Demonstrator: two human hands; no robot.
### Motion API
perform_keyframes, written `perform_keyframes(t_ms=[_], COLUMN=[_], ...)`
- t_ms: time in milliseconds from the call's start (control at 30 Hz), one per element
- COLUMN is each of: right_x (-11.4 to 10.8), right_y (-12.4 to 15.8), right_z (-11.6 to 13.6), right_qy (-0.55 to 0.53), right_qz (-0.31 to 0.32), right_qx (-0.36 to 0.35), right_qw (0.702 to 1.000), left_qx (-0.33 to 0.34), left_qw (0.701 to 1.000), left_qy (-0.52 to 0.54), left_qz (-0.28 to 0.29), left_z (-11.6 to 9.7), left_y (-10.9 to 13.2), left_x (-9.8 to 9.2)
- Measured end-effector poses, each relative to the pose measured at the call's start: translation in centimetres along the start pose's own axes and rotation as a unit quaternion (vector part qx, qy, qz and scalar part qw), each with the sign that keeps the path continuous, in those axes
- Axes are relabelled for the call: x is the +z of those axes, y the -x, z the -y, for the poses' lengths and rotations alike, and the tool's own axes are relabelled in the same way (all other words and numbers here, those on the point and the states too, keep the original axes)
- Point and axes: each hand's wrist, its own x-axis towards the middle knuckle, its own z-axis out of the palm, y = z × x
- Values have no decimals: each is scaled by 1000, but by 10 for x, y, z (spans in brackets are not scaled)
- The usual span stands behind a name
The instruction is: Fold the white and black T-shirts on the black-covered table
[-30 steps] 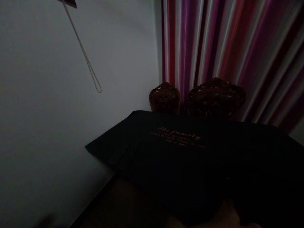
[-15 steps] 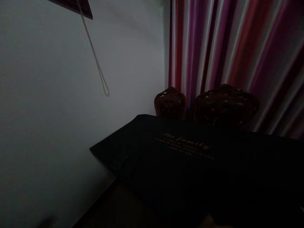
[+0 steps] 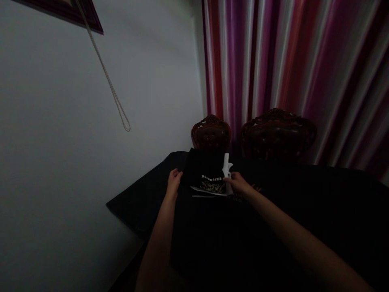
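Observation:
A flat black printed item (image 3: 200, 164) is held out over the dark tablecloth (image 3: 136, 198) in front of me. Upside-down lettering reading "EXPLORING" and a gold pattern show near its close edge; pale edges run along there. It is too dark to tell whether it is a bag or folded cloth. My left hand (image 3: 174, 180) is closed at its left edge. With bent fingers, my right hand (image 3: 238, 184) grips the right edge, where a crumpled white strip (image 3: 226, 166) stands up.
Two carved, dark-padded chairs (image 3: 211, 134) stand behind the table, before a striped curtain (image 3: 255, 61). A pale wall (image 3: 91, 162) borders the left, with a beaded cord (image 3: 112, 89) hanging by a framed thing (image 3: 88, 16).
Both my hands have come forward over the table with the black printed item, which now covers much of the tablecloth's gold writing. The view has shifted slightly right.

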Motion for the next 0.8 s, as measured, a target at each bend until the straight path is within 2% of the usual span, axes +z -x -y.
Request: perform_keyframes(t_ms=[67, 133, 200, 267, 333, 400, 533, 600, 700, 800], right_x=[5, 6, 6, 11, 22, 37, 68, 79, 88, 77], right_y=[-3, 2, 3, -5, -20, -36, -55, -61, -73, -81], right_z=[-22, -46, -64, -71, -70, -66, -62, -58, -40, -7], right_qy=[76, 143, 198, 246, 287, 322, 367, 369, 339, 282], right_qz=[5, 24, 42, 47, 39, 22, -9, -8, -1, -9], right_qx=[-19, -47, -70, -82, -79, -63, -31, -35, -93, -194], right_qw=[997, 988, 977, 965, 954, 944, 930, 929, 936, 940], left_qx=[16, 24, 28, 36, 52, 82, 159, 178, 181, 163], left_qw=[999, 999, 999, 997, 991, 982, 953, 944, 939, 946], left_qy=[-17, -27, -40, -68, -105, -145, -210, -222, -225, -202], left_qz=[-24, -25, -11, 22, 60, 93, 148, 168, 188, 196], left_z=[18, 47, 82, 114, 138, 149, 145, 141, 142, 156], left_y=[6, 23, 41, 55, 63, 67, 62, 57, 52, 49], left_x=[-29, -52, -65, -66, -56, -39, 0, 17, 36, 43])
